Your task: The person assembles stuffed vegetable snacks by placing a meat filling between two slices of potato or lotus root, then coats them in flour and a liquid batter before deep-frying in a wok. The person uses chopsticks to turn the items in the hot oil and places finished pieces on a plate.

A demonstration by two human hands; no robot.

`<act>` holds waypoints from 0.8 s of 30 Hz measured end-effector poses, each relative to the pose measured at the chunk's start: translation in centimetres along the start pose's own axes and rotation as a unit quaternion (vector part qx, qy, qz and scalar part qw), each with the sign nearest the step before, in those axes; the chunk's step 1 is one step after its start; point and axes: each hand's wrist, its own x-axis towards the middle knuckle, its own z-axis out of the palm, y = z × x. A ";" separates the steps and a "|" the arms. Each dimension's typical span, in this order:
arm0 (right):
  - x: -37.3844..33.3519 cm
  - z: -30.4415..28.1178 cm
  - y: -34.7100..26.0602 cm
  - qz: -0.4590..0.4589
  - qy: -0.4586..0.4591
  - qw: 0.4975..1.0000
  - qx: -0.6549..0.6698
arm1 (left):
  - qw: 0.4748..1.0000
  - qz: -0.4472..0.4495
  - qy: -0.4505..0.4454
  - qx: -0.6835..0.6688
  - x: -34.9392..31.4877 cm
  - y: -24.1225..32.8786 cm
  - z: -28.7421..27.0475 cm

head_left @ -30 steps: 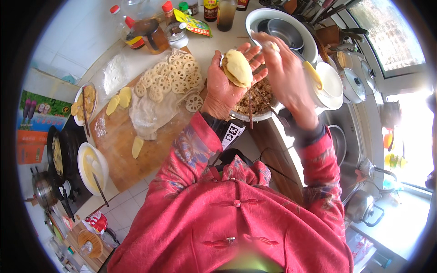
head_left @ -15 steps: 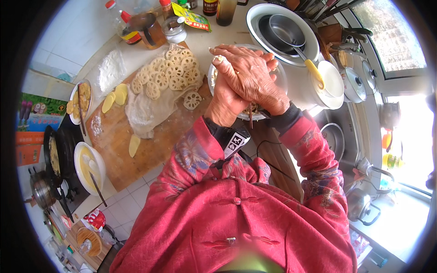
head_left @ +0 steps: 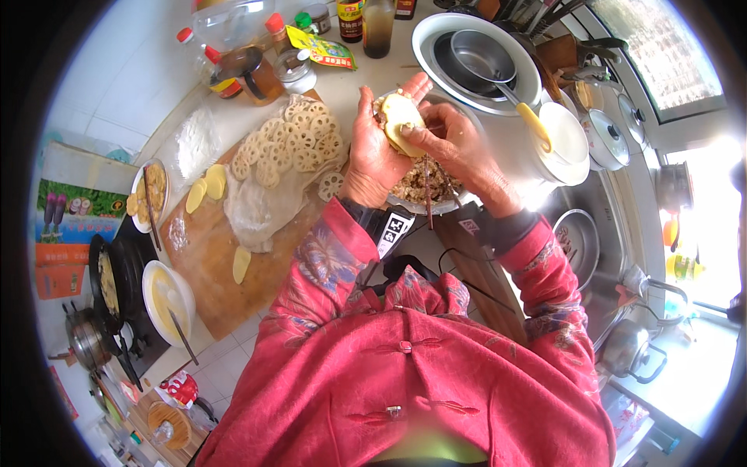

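Observation:
A pale yellow slice that looks like potato, with meat filling at its edge (head_left: pixel 401 118), rests on the palm and fingers of my left hand (head_left: pixel 366 159). My right hand (head_left: pixel 465 152) grips its right edge between thumb and fingers. Whether a second slice lies beneath is hard to see. Below both hands is a bowl of chopped brown filling (head_left: pixel 411 187), with chopsticks (head_left: pixel 428 204) standing in it; my hands cover part of the bowl. To the left, lotus root slices (head_left: pixel 299 140) are heaped on a cloth (head_left: pixel 253 218). Loose yellow slices (head_left: pixel 206 185) lie beside it.
A wooden board (head_left: pixel 210 272) carries the slices. At left stand a bowl of yellow batter (head_left: pixel 165 300), a plate of cooked pieces (head_left: pixel 150 194) and a frying pan (head_left: pixel 105 280). Bottles (head_left: pixel 379 31), a white basin (head_left: pixel 424 50) with a yellow-handled ladle (head_left: pixel 531 124), and a sink (head_left: pixel 611 226) surround me.
My hands were pressed together, palm over palm. Now the right hand has lifted off and pinches the edge, so the filled slice shows on my left palm.

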 end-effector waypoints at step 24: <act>-1.2 -3.2 1.5 -0.337 0.037 0.876 -0.343 | 0.913 0.051 0.117 0.387 -1.1 1.6 -0.2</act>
